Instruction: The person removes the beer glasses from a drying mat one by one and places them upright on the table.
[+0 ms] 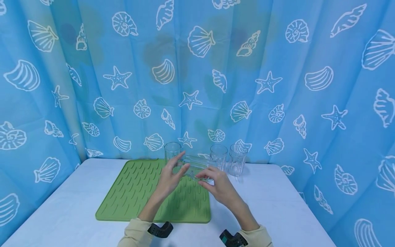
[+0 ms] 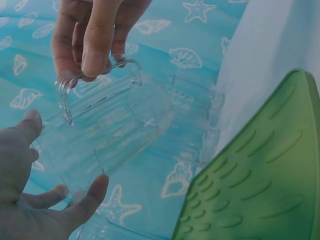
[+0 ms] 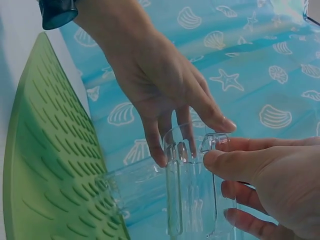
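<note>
A clear glass mug (image 1: pixel 199 160) is held tilted on its side above the green mat. By its handle (image 2: pixel 65 102), my right hand (image 1: pixel 220 185) grips the mug between thumb and fingers. My left hand (image 1: pixel 169 176) is at the mug's other end, thumb and fingers spread around the rim. Seen in the left wrist view, the left fingertips (image 2: pixel 100 185) lie close against the glass; whether they press on it is hard to tell. Ridged sides of the mug (image 3: pixel 192 200) show in the right wrist view.
The green ridged mat (image 1: pixel 129 192) lies on a white table (image 1: pixel 262 212). One clear glass (image 1: pixel 172 148) stands at the mat's back edge. Two more glasses (image 1: pixel 219 154) stand on the table, right of the mat. A blue shell-patterned curtain (image 1: pixel 197 85) hangs behind.
</note>
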The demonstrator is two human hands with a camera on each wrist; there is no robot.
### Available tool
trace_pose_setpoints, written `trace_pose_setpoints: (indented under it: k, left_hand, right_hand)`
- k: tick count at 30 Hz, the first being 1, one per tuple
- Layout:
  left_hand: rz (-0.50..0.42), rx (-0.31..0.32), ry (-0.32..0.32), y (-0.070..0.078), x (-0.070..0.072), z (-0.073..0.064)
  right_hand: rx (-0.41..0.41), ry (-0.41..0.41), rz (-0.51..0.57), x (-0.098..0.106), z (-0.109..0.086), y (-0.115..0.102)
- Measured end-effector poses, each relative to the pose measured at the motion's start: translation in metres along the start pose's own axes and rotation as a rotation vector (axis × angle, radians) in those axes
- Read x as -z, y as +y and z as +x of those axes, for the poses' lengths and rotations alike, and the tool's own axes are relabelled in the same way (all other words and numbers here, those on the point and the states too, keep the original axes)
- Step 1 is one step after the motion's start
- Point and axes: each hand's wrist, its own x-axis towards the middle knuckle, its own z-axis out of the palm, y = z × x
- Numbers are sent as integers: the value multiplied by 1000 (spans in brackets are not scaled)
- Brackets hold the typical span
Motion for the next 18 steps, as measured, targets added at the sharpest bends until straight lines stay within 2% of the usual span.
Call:
trace_pose_setpoints:
  k: [11,18]
  left_hand:
    - [13,-34,-15,-1,0,-1]
    - [4,-22,-29,-1,1,0]
  right_hand:
    - [21,-5,30,-5,-2,4]
    - [16,-19,34,-7,-2,4]
